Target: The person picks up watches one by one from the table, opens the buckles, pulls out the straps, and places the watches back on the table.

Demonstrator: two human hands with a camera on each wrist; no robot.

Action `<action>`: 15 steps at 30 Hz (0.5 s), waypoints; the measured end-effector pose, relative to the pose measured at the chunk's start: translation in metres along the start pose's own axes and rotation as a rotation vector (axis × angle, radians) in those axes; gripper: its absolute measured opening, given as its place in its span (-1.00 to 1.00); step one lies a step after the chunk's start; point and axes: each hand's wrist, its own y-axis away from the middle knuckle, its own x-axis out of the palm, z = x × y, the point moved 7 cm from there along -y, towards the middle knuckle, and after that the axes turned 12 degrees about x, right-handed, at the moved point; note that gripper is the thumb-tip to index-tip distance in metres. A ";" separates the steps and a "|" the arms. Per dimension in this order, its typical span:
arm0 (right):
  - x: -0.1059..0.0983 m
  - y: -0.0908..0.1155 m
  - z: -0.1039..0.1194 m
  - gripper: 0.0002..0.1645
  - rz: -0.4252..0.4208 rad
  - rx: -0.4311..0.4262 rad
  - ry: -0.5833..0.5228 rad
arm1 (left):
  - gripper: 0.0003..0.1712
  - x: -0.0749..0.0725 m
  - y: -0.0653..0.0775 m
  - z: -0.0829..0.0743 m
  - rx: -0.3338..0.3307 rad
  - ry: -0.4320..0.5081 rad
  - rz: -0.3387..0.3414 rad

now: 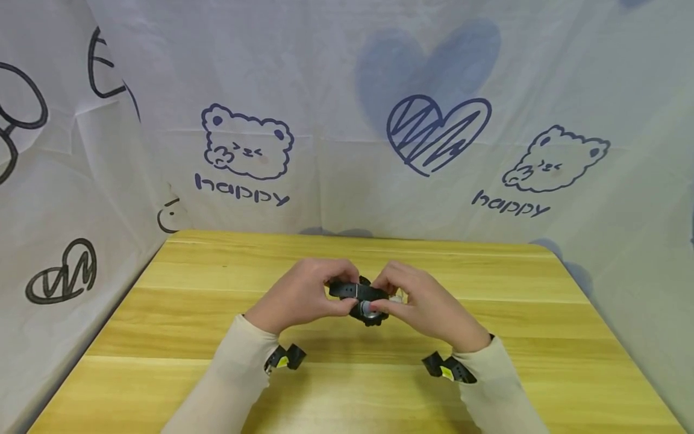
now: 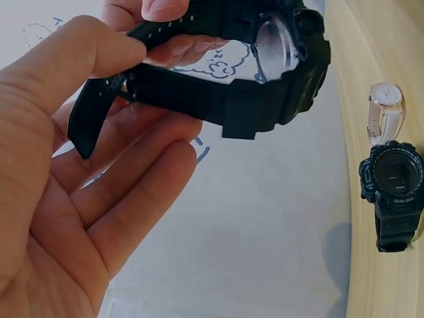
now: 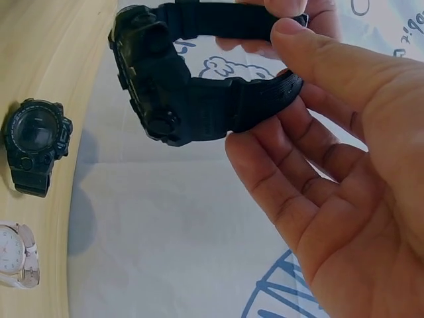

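I hold the black watch above the desk, fingers of my left hand and right hand pinching its strap. I seem to be working the buckle; next calls for steady tension.

A makeshift booth, with doodled white sheets around a wood-grain table.

held watch: dial hidden. white watch: cut off at right wrist view's left edge.

I hold a black watch above the counter. Its strap curves into a loop, the shiny case back facing inward.
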 end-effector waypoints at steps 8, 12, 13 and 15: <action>0.001 -0.001 -0.003 -0.77 0.003 0.012 0.019 | -0.77 0.000 0.000 0.003 -0.026 -0.022 0.022; 0.001 -0.001 -0.004 -0.78 0.007 0.020 0.021 | -0.77 0.000 0.001 0.003 -0.033 -0.023 0.028; 0.001 -0.001 -0.004 -0.78 0.010 0.021 0.022 | -0.77 0.000 0.001 0.003 -0.032 -0.026 0.029; 0.001 0.000 -0.004 -0.79 0.012 0.025 0.029 | -0.77 0.000 0.000 0.003 -0.033 -0.028 0.030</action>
